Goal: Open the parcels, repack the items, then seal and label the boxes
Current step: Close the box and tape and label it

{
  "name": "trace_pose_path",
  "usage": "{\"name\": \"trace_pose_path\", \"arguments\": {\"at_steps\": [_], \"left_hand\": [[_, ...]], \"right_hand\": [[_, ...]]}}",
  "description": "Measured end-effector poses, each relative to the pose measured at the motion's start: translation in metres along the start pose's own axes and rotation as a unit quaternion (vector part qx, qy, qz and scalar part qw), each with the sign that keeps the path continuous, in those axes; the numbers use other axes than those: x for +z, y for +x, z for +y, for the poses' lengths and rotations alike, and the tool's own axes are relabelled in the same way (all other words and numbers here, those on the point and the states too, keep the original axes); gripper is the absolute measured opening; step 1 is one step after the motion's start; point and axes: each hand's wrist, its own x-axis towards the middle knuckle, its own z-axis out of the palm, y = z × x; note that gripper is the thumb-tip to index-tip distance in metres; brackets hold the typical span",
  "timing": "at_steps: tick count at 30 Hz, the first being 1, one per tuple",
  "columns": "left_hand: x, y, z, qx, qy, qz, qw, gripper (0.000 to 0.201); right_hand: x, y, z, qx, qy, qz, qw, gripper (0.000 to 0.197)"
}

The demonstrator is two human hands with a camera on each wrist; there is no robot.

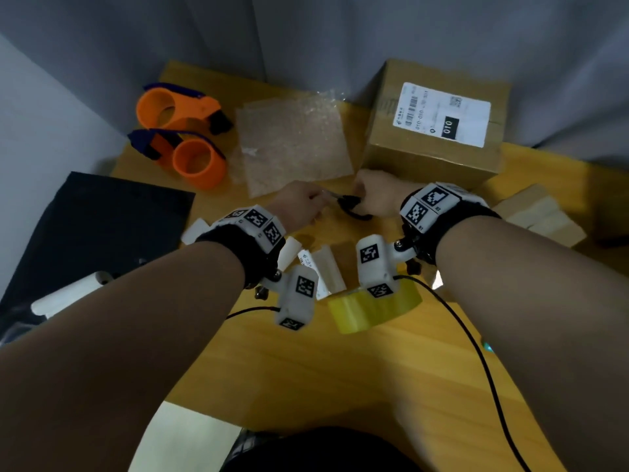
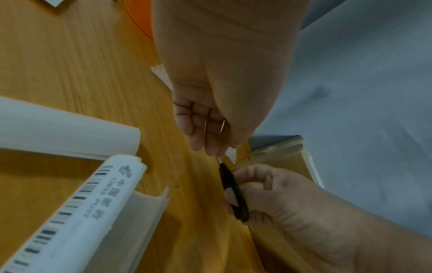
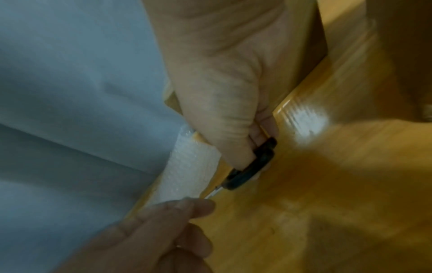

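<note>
Nearest on the table (image 1: pixel 306 362) lie a yellow tape roll (image 1: pixel 371 310) and curled labels (image 1: pixel 318 270); just beyond, the two hands meet over a pair of scissors (image 2: pixel 233 192); the right hand (image 1: pixel 377 197) has its fingers curled through the black handles, while the left hand (image 1: pixel 299 204) pinches the metal blade end, so the long axis runs straight between them. Farther back, just behind the right hand, stands the sealed, labelled box (image 1: pixel 432 131), with bubble wrap (image 1: pixel 292 148) to its left
</note>
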Motion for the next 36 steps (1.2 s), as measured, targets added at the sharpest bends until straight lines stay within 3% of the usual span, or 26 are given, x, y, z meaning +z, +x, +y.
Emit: {"name": "trace_pose_path", "arguments": {"at_steps": [3, 5, 11, 13, 16, 20, 22, 26, 29, 32, 36], "left_hand": [[0.006, -0.007, 0.015, 0.006, 0.005, -0.023, 1.0, 0.026], [0.015, -0.014, 0.027, 0.005, 0.003, -0.065, 0.998, 0.025], [0.057, -0.047, 0.07, -0.03, -0.001, -0.181, 0.983, 0.037], [0.07, -0.055, 0.081, -0.011, 0.064, -0.197, 0.978, 0.044], [0.082, -0.061, 0.09, 0.051, 0.201, -0.174, 0.963, 0.042], [0.09, -0.059, 0.094, 0.033, 0.26, -0.186, 0.947, 0.037], [0.093, -0.06, 0.095, 0.02, 0.271, -0.183, 0.945, 0.027], [0.099, -0.058, 0.092, 0.005, 0.275, -0.159, 0.948, 0.036], [0.103, -0.056, 0.088, 0.005, 0.279, -0.141, 0.95, 0.057], [0.106, -0.052, 0.087, -0.001, 0.234, -0.131, 0.963, 0.051], [0.108, -0.047, 0.086, -0.023, 0.22, -0.133, 0.966, 0.051]], "right_hand": [[-0.012, -0.026, 0.007, -0.003, 0.086, 0.007, 0.996, 0.068], [-0.019, -0.046, 0.015, -0.003, 0.101, 0.006, 0.995, 0.074], [-0.021, -0.11, 0.055, 0.011, 0.19, 0.07, 0.979, 0.043], [-0.019, -0.131, 0.068, 0.024, 0.221, 0.083, 0.972, 0.04], [-0.012, -0.161, 0.086, 0.041, 0.212, 0.054, 0.975, 0.045], [0.0, -0.203, 0.1, 0.063, 0.145, -0.001, 0.987, 0.045], [0.011, -0.218, 0.106, 0.075, 0.181, -0.017, 0.981, 0.041], [0.039, -0.236, 0.122, 0.082, 0.282, -0.023, 0.956, 0.042], [0.056, -0.246, 0.132, 0.106, 0.305, -0.074, 0.944, 0.05], [0.071, -0.248, 0.141, 0.136, 0.307, -0.107, 0.936, 0.053], [0.086, -0.237, 0.14, 0.157, 0.312, -0.098, 0.932, 0.057]]}}
